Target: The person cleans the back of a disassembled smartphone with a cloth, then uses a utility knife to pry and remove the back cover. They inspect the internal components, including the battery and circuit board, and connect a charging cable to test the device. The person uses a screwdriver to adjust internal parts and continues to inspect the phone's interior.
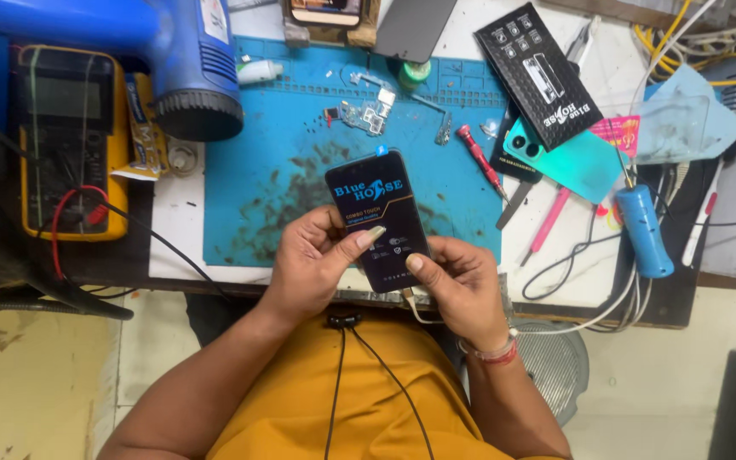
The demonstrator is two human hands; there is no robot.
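You held black phone [378,220] in both grips: left hand [317,255], right hand [457,281], thumbs pressed on screen. Best kept flat, over blue mat [257,196].

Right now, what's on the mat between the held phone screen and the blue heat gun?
Head view: only bare, stained blue mat lies between the phone screen and the heat gun.

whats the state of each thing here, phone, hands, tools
phone: held over the blue mat, printed film on its screen, cable plugged in at the bottom
left hand: grip on the phone's left edge
right hand: grip on its lower right edge
multimeter: screen blank
red screwdriver: lying flat
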